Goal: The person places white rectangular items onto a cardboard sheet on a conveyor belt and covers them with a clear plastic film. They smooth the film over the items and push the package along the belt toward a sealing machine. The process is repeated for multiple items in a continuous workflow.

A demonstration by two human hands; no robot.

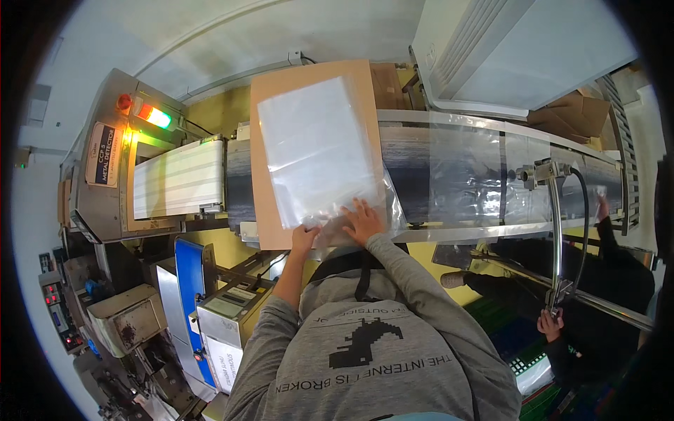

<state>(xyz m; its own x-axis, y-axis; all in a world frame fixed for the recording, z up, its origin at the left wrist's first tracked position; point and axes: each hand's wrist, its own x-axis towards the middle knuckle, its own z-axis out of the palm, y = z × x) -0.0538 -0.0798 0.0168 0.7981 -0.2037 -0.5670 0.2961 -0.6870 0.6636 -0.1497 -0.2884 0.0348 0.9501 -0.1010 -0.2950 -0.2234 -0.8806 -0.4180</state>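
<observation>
A stack of clear plastic bags or sheets (316,142) lies at a slant on a brown cardboard sheet (266,210) in front of me. My left hand (304,238) pinches the near edge of the plastic between thumb and fingers. Close beside it, my right hand (364,221) rests on the near right part of the plastic, palm down and fingers spread. Some loose clear film (394,205) sticks out past the cardboard's right edge. The cardboard lies across a dark conveyor belt (405,168), close against my waist.
At left stands a metal detector (100,194) with a lit signal light (152,114) and a white belt (179,179). Clear film (466,168) covers the conveyor at right, near a metal sensor stand (555,226). A co-worker's hand (550,323) holds the stand's lower clamp.
</observation>
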